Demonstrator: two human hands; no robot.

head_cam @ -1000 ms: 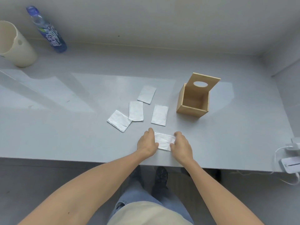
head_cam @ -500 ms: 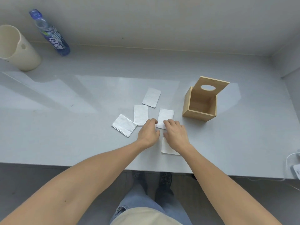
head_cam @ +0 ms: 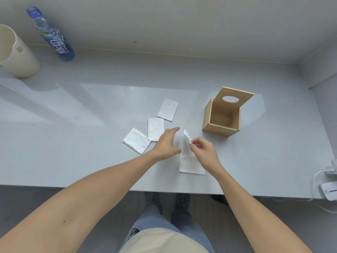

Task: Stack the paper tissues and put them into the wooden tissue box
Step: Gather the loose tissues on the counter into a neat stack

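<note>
While the right hand (head_cam: 202,150) pinches a tissue (head_cam: 187,136), the left hand (head_cam: 166,143) spreads open.

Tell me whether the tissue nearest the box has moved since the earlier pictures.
Yes. That tissue lay flat left of the wooden box; now the right hand pinches it, lifted off the table.

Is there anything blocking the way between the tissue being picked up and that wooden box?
Nothing visible does. The right hand pinches a tissue lifted off the table. Between it and the wooden tissue box lies only bare surface. The box's lid stands tilted back, so its top is open.
</note>
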